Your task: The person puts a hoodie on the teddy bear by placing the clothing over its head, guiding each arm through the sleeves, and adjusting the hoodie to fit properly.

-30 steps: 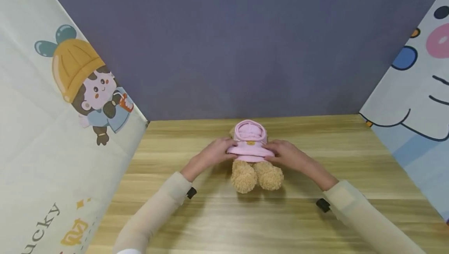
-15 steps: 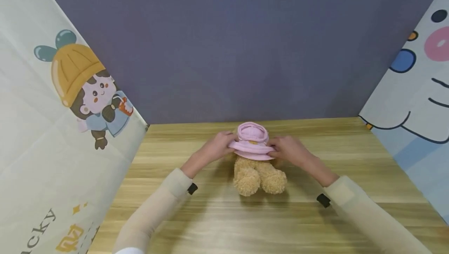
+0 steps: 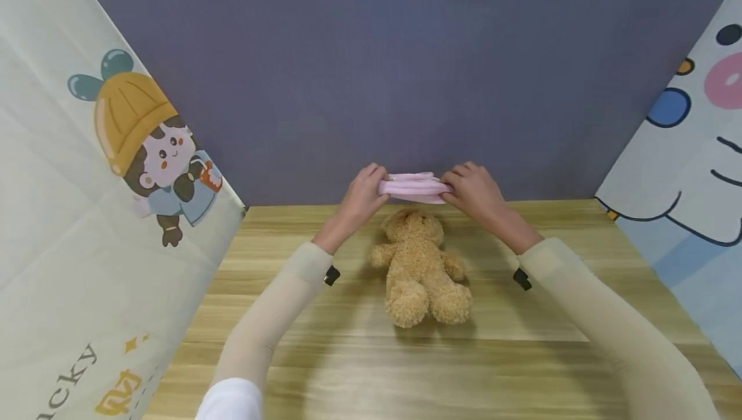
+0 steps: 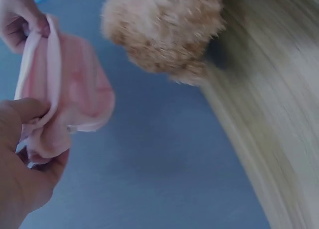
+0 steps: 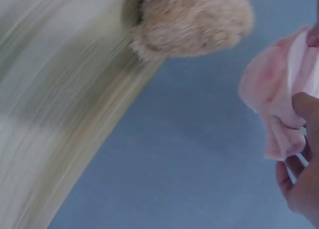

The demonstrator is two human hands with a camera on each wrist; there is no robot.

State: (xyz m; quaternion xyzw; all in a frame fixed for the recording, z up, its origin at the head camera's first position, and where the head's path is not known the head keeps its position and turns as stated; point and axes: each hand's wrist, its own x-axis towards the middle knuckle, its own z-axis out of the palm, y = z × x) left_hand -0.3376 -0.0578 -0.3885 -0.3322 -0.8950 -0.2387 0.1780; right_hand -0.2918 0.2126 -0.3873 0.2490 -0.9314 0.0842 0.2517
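Note:
A small pink hoodie [image 3: 414, 187] is stretched between both hands above the far edge of the table, clear of the bear. My left hand [image 3: 366, 194] pinches its left side, thumb against the cloth in the left wrist view. On the other side, my right hand [image 3: 475, 194] pinches the cloth between thumb and fingers. A tan teddy bear [image 3: 416, 265] lies on its back on the table with its legs toward me, bare of clothing. In the right wrist view the bear's fluffy head [image 5: 199, 25] is beside the hoodie [image 5: 274, 84].
The wood-grain table [image 3: 371, 375] meets a dark blue-grey wall [image 3: 371, 72] just behind the bear. White printed panels stand on the left [image 3: 52, 214] and the right [image 3: 695, 169].
Both hands have pulled the pink hoodie up over the bear's head and off it, moving away toward the wall. The bear's belly, arms and head are now uncovered.

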